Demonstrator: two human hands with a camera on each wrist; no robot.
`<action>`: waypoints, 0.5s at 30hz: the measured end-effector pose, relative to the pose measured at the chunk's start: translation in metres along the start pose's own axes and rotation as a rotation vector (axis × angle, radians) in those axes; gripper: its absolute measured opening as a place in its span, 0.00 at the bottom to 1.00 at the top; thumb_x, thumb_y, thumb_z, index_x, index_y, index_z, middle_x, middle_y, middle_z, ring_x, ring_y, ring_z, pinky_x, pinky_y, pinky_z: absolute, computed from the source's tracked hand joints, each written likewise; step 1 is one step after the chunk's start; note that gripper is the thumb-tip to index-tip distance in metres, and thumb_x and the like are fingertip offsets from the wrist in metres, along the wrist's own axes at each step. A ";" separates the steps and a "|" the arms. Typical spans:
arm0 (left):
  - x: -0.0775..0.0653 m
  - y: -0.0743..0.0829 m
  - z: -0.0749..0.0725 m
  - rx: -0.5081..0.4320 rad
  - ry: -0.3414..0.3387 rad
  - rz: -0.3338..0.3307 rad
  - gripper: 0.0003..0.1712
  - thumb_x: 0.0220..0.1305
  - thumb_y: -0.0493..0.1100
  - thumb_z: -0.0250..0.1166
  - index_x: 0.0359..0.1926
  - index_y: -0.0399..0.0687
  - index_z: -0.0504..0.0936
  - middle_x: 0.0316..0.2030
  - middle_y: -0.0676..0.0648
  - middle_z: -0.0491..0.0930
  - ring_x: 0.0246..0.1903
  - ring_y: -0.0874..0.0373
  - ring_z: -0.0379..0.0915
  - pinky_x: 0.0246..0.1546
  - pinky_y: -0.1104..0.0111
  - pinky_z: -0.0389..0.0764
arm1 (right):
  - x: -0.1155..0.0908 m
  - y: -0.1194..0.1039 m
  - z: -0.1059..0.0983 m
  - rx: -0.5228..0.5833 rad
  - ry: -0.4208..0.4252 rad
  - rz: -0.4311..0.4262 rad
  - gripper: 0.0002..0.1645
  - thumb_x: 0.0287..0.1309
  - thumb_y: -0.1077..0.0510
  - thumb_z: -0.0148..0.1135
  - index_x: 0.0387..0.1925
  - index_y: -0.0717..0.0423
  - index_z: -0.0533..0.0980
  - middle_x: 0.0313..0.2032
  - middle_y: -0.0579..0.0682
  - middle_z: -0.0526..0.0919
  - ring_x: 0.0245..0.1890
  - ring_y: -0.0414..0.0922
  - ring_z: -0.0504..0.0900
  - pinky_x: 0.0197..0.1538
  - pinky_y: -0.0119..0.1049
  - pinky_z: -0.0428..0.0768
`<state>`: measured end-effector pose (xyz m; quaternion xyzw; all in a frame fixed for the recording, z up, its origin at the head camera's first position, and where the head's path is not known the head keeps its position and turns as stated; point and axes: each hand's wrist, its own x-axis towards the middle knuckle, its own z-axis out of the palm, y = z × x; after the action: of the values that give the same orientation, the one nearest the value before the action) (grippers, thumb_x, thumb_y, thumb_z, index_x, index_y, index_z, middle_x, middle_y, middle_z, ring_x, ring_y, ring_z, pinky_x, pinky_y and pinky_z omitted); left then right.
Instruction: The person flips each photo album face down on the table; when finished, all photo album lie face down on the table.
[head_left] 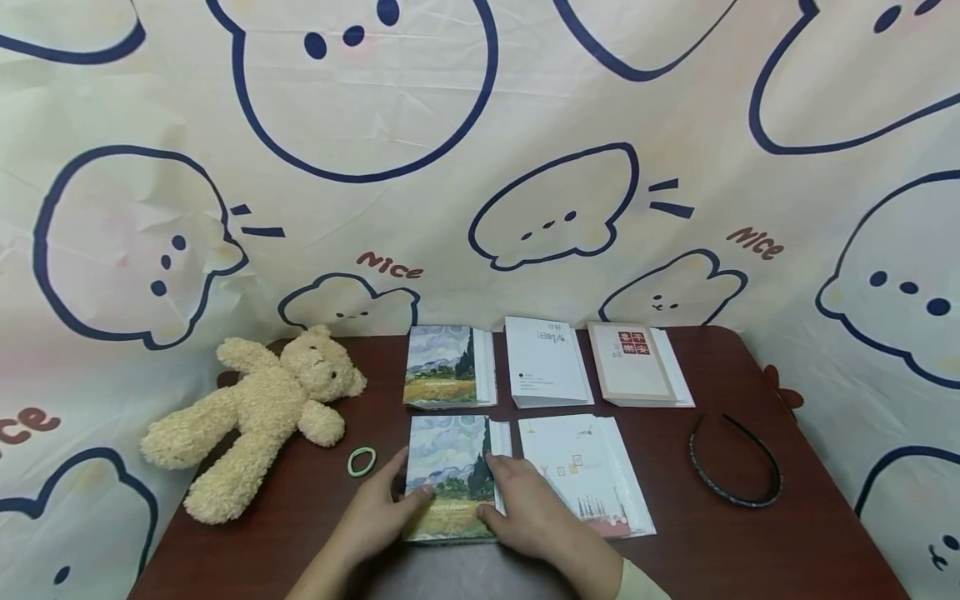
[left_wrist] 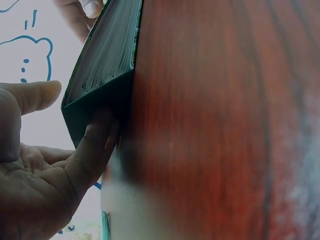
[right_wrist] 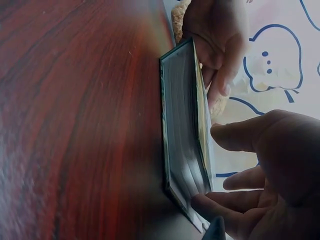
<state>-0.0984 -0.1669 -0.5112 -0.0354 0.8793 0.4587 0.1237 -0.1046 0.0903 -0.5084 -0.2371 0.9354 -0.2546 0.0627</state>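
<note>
A photo album (head_left: 448,492) with a painted landscape cover lies on the table before me, its dark green spine facing left. My left hand (head_left: 381,508) is at that spine, fingers touching it and thumb over the cover's left edge. In the left wrist view the left thumb (left_wrist: 42,96) stands apart from the cover. My right hand (head_left: 528,504) is at the page side, its thumb over the lower right of the cover. The right wrist view shows its fingertips (right_wrist: 205,200) by the open page edge, where the thick block of pages (right_wrist: 181,115) fans slightly.
A white album (head_left: 573,475) lies just right of my right hand. Behind stand a matching landscape album (head_left: 441,367), a white one (head_left: 546,362) and a beige one (head_left: 632,364). A teddy bear (head_left: 262,408) and green hair tie (head_left: 362,462) are left; a dark headband (head_left: 738,501) lies right.
</note>
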 end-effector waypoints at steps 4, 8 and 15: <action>0.000 0.000 -0.001 -0.022 0.006 -0.011 0.51 0.66 0.59 0.71 0.79 0.40 0.60 0.65 0.29 0.74 0.55 0.40 0.79 0.49 0.47 0.82 | 0.001 -0.002 0.002 -0.009 -0.021 0.003 0.45 0.67 0.42 0.67 0.73 0.66 0.67 0.68 0.61 0.75 0.68 0.59 0.73 0.68 0.53 0.73; 0.000 -0.001 -0.003 -0.046 0.011 -0.017 0.51 0.66 0.59 0.72 0.79 0.39 0.61 0.63 0.30 0.76 0.49 0.47 0.81 0.44 0.52 0.82 | 0.001 -0.002 0.003 -0.014 -0.033 0.008 0.44 0.68 0.41 0.65 0.74 0.64 0.67 0.68 0.59 0.75 0.68 0.58 0.73 0.67 0.52 0.74; 0.000 -0.002 -0.008 -0.065 0.012 -0.027 0.50 0.66 0.61 0.72 0.78 0.40 0.63 0.61 0.34 0.77 0.54 0.45 0.79 0.46 0.52 0.81 | 0.002 -0.004 0.004 -0.002 -0.050 0.012 0.44 0.69 0.39 0.64 0.75 0.62 0.67 0.69 0.58 0.75 0.68 0.56 0.73 0.67 0.52 0.74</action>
<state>-0.0991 -0.1750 -0.5081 -0.0539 0.8641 0.4850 0.1236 -0.1039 0.0844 -0.5096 -0.2377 0.9352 -0.2475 0.0872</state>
